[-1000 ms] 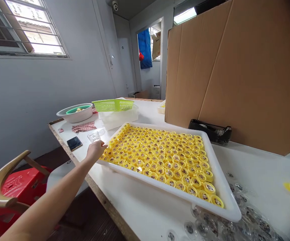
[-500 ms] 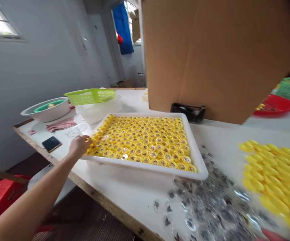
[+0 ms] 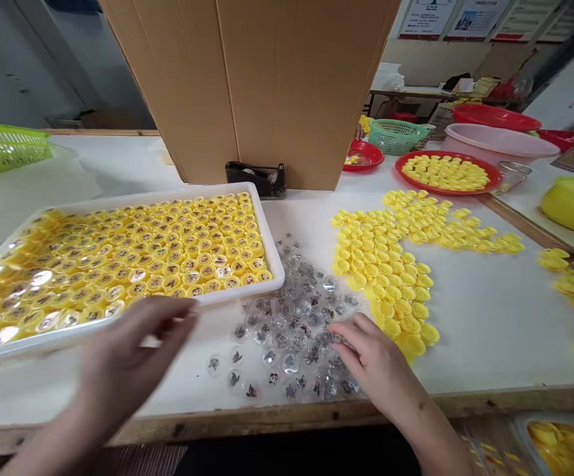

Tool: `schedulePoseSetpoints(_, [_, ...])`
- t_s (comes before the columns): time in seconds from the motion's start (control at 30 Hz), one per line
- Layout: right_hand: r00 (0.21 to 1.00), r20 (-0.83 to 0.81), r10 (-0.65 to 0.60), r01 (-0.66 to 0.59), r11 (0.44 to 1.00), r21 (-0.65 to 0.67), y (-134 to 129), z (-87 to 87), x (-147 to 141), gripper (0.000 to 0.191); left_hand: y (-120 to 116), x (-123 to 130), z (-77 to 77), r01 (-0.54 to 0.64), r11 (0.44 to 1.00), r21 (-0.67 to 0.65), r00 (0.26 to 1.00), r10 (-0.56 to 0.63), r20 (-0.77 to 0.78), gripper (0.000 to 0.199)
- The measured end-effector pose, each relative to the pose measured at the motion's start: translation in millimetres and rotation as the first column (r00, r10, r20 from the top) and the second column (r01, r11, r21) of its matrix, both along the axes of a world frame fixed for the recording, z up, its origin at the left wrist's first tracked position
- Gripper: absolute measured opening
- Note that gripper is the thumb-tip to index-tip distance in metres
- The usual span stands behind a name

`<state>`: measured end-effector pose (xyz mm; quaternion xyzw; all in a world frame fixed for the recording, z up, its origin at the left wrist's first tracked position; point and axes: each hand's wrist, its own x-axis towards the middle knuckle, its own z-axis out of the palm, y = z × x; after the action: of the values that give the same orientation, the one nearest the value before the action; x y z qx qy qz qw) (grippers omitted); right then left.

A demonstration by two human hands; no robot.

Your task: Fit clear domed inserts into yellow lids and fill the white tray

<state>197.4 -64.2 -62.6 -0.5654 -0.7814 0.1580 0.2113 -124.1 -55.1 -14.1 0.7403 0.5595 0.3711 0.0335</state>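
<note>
My left hand, blurred by motion, hovers open at the front rim of a white plastic tray and holds nothing I can see. The tray is packed with yellow round caps bearing small printed pictures. My right hand presses its fingertips into a loose heap of transparent round capsules with dark prints inside. Whether those fingers grip any capsule is hidden. Loose yellow caps lie just beyond that hand.
A cardboard sheet stands behind the tray, with a black tape dispenser at its foot. Farther right are a red plate of yellow caps, a green basket and a pink basin. The table's wooden front edge runs below my hands.
The view has swung right, bringing the capsules and loose caps to the middle. My left hand has left the tray's corner for its front rim. My right hand has come into view.
</note>
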Motion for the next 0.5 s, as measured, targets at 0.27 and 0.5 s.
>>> schedulePoseSetpoints(0.27, [0.999, 0.032, 0.033, -0.029, 0.995, -0.099, 8, -6.9, -12, 0.020, 28, 109, -28.5, 0.395, 0.884, -0.250, 0.918, -0.377, 0.120, 0.015])
schedulePoseSetpoints(0.5, [0.978, -0.194, -0.073, 0.066, 0.997, -0.040, 1, -7.7, 0, 0.022, 58, 150, -25.1, 0.456, 0.829, -0.322, 0.889, -0.442, 0.123, 0.015])
